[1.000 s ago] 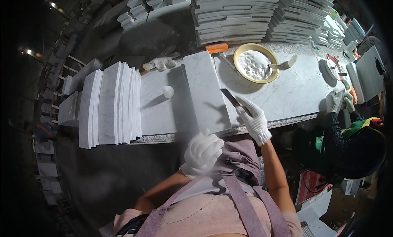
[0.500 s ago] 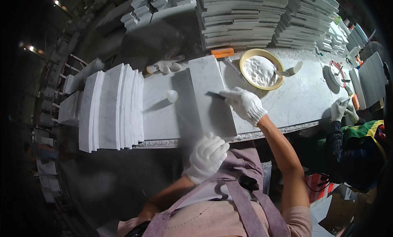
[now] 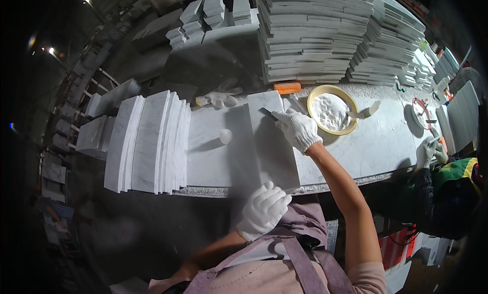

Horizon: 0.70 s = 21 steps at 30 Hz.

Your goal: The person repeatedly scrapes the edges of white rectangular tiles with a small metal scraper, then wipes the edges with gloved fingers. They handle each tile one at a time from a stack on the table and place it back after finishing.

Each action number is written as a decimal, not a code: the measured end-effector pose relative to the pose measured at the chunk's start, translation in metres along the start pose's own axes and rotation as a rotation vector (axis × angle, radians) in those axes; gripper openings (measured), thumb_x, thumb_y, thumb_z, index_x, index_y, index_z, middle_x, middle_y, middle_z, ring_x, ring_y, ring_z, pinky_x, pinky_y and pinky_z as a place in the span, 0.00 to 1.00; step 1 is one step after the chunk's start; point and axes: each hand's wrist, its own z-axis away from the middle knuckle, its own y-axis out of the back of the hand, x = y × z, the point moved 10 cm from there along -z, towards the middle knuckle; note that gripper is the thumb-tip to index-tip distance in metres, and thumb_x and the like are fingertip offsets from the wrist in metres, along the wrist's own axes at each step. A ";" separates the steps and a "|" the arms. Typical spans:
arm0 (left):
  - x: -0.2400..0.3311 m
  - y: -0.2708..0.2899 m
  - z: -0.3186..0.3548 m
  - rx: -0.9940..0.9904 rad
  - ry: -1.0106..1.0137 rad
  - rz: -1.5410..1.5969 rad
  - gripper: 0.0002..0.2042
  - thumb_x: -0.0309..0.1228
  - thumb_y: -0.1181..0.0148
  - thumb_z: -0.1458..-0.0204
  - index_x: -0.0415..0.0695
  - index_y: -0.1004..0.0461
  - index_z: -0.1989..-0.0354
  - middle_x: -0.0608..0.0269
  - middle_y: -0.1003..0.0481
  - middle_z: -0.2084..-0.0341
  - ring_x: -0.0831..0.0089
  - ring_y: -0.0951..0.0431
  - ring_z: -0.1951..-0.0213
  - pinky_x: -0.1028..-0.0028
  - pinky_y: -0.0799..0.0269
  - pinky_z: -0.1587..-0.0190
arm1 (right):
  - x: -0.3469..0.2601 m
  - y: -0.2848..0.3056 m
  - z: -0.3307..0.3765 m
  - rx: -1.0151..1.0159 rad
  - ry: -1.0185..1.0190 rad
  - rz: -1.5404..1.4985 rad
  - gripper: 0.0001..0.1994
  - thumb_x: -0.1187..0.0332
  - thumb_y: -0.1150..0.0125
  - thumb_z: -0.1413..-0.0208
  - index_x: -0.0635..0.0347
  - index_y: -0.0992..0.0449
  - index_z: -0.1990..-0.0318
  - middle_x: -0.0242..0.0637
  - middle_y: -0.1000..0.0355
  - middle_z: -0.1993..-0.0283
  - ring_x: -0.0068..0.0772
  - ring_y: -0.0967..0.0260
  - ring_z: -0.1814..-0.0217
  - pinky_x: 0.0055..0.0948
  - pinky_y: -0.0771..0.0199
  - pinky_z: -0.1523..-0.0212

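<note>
Across a pale stone desk (image 3: 358,159), seen from above, a grey-white slab (image 3: 277,151) lies flat in front of a person wearing 2 white gloves. The right hand (image 3: 296,130) is closed around a flat-bladed scraper (image 3: 266,113), whose blade sits over the slab's far half; whether it touches is unclear. The left hand (image 3: 264,210), fingers loosely curled, is by the slab's near end; I cannot tell whether it holds anything. The step appears to be working the slab's face with the scraper, and a further stroke would call for a low, steady blade. To the right stands a yellow bowl (image 3: 330,132) of white paste (image 3: 330,111); to the left, a small white rounded object (image 3: 225,136) and a row of upright slabs (image 3: 147,146). No brand, label or writing can be read clearly.
</note>
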 end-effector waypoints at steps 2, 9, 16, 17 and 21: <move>-0.001 -0.002 0.002 0.005 0.005 -0.007 0.12 0.24 0.30 0.46 0.43 0.16 0.53 0.60 0.20 0.55 0.61 0.20 0.49 0.56 0.18 0.43 | 0.002 -0.007 -0.003 -0.072 -0.001 0.022 0.18 0.60 0.38 0.33 0.46 0.17 0.39 0.46 0.20 0.59 0.55 0.20 0.57 0.49 0.21 0.56; -0.012 -0.014 -0.004 -0.012 0.000 0.059 0.10 0.26 0.31 0.54 0.44 0.19 0.63 0.61 0.26 0.69 0.62 0.22 0.64 0.61 0.22 0.53 | 0.009 -0.024 -0.018 -0.222 -0.006 -0.113 0.20 0.66 0.44 0.32 0.46 0.19 0.36 0.48 0.17 0.59 0.52 0.19 0.59 0.49 0.21 0.57; -0.010 -0.015 -0.004 -0.101 -0.012 0.073 0.14 0.22 0.28 0.52 0.41 0.17 0.54 0.57 0.22 0.61 0.60 0.19 0.58 0.55 0.19 0.49 | 0.006 -0.024 -0.031 -0.188 0.058 -0.014 0.20 0.63 0.44 0.32 0.41 0.18 0.35 0.46 0.18 0.51 0.48 0.17 0.55 0.46 0.18 0.60; -0.011 -0.017 -0.003 -0.122 -0.003 0.086 0.14 0.22 0.28 0.52 0.41 0.17 0.54 0.57 0.22 0.62 0.59 0.19 0.58 0.55 0.19 0.49 | 0.005 -0.027 -0.029 -0.226 0.068 -0.002 0.20 0.64 0.44 0.32 0.41 0.18 0.35 0.47 0.19 0.50 0.47 0.17 0.54 0.46 0.18 0.59; -0.010 -0.016 -0.003 -0.104 -0.026 0.087 0.15 0.22 0.28 0.51 0.39 0.17 0.54 0.57 0.23 0.61 0.59 0.20 0.57 0.55 0.19 0.48 | -0.006 -0.019 -0.026 -0.234 0.145 0.008 0.20 0.65 0.43 0.33 0.41 0.17 0.36 0.49 0.18 0.52 0.48 0.17 0.56 0.45 0.18 0.59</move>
